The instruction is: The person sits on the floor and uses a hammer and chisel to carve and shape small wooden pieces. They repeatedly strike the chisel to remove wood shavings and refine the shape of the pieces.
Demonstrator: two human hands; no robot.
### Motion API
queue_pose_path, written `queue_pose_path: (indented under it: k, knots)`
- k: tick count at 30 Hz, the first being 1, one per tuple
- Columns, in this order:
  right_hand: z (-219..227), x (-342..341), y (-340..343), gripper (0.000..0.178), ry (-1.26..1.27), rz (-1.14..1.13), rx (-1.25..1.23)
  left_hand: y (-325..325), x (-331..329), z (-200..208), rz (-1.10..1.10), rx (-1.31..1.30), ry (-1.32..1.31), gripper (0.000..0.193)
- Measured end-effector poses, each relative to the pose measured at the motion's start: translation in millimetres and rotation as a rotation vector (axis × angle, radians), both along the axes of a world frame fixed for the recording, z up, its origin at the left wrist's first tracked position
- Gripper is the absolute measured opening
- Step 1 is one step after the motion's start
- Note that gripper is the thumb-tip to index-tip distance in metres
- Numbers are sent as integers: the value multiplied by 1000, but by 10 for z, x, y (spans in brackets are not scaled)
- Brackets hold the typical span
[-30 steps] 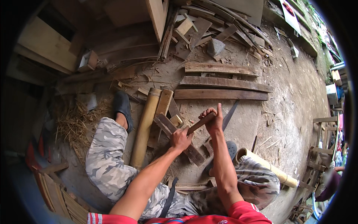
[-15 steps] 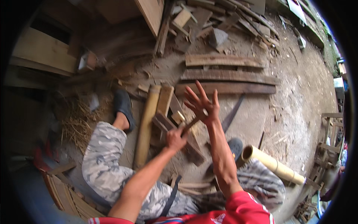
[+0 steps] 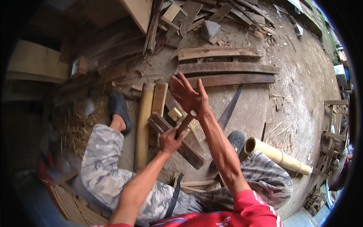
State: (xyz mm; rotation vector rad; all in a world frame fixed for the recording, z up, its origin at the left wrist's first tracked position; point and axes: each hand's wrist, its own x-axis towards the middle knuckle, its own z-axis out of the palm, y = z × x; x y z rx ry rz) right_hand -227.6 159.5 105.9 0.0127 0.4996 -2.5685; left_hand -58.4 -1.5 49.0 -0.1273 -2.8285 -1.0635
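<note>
My left hand (image 3: 170, 142) is wrapped round the dark wooden cross handle of what looks like a wooden hand plane (image 3: 194, 155). The tool's long, narrow body slants between my knees, and the handle's pale round end points up and away from me. Close beyond that end, my right hand (image 3: 191, 95) is raised with its fingers spread. Nothing is in it; I cannot tell whether its heel touches the handle. Below the tool lie a pale wooden board (image 3: 160, 97) and a small light wood block (image 3: 174, 114), partly covered.
A bamboo pole (image 3: 144, 128) runs beside the board; a hollow bamboo piece (image 3: 278, 156) lies by my right knee. Several dark planks (image 3: 227, 68) lie ahead, near a long dark blade (image 3: 231, 107). Scrap wood (image 3: 196, 17) and a grey stone (image 3: 210, 30) are farther off.
My view has shifted slightly. My left hand has drawn the tool a little toward me, and its handle end has swung left. My right hand stays raised, its palm turned somewhat.
</note>
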Motion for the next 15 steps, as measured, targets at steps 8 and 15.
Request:
queue_pose_path:
  k: [8,15]
  knots:
    - [-264,340,233,98,42,120,256,-112,-22,55,-87,6,-37,29]
    - [-532,107,394,80,-154,-413,167,-130,56,-55,-42,43,90,27]
